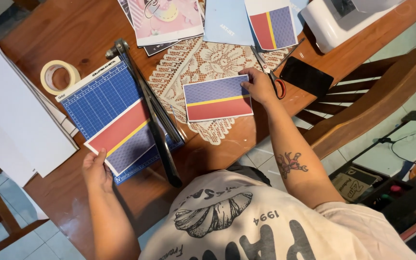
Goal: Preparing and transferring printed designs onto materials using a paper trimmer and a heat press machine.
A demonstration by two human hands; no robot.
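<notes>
Left hand grips tilted striped card on cutter; right hand presses level card.

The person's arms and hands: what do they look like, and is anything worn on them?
Both arms are bare to the short sleeves of a light printed T-shirt. The right forearm carries a tattoo in dark and reddish ink. The left hand and right hand show no gloves; rings are too small to tell.

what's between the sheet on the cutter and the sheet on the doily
In the head view, the cutter's black blade arm runs between the left sheet and the right sheet.
</notes>
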